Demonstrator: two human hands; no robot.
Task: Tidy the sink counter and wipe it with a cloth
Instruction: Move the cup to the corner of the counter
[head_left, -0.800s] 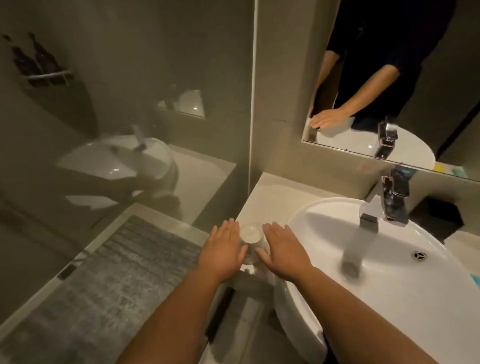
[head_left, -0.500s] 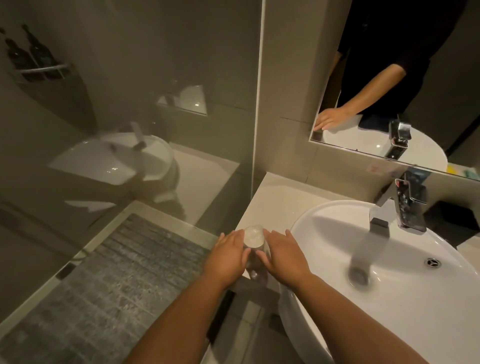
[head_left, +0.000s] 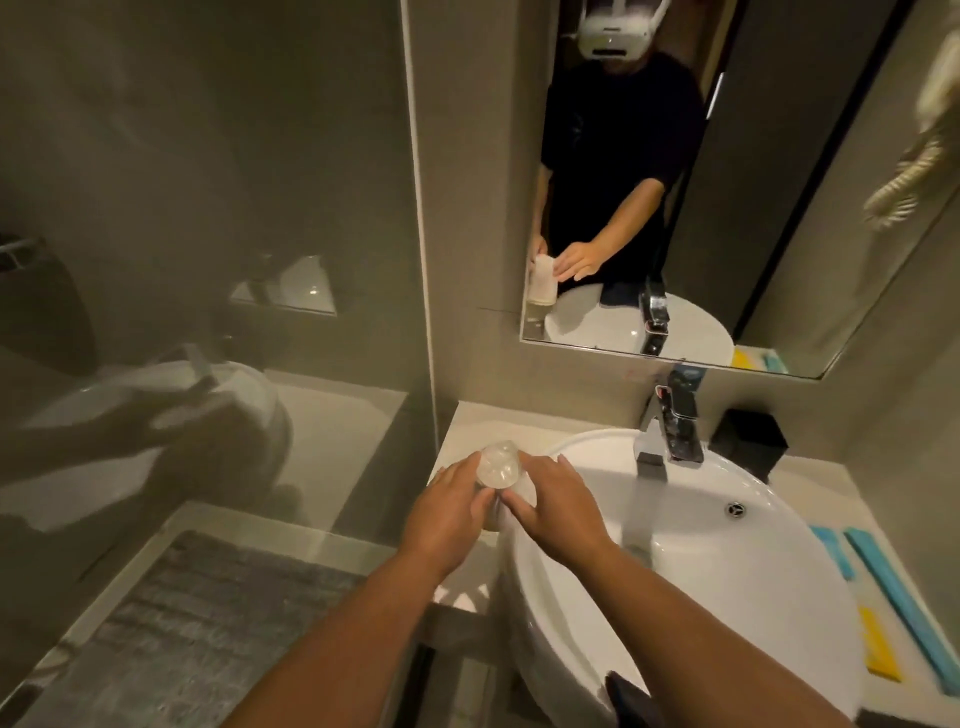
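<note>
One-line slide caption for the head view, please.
Both hands, left hand and right hand, cup a clear glass on the counter beside the sink.

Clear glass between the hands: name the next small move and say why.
Probably set the glass down toward the back of the counter. Left hand and right hand cup it upside down at the counter's front edge beside the basin.

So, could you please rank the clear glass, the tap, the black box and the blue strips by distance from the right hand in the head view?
1. Clear glass: touching the right hand, on its left.
2. Tap: behind the basin.
3. Black box: right of the tap, by the wall.
4. Blue strips: far right counter edge.
</note>
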